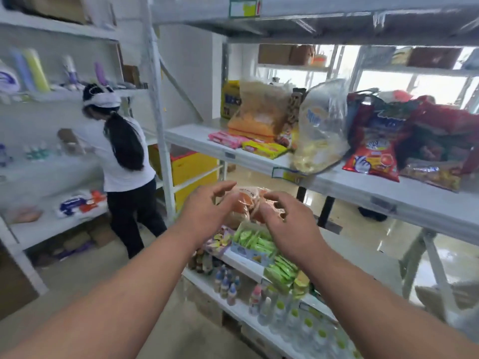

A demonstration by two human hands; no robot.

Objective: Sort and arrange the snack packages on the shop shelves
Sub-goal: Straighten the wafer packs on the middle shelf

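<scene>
Your left hand [207, 211] and right hand [287, 224] reach out side by side, fingers loosely spread and holding nothing, just in front of a clear bag of orange snacks [250, 203] on the lower shelf [243, 260], above green packets [256, 242].

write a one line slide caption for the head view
Both hands, left and right, reach toward a clear bag of orange snacks below the snack shelf.
</scene>
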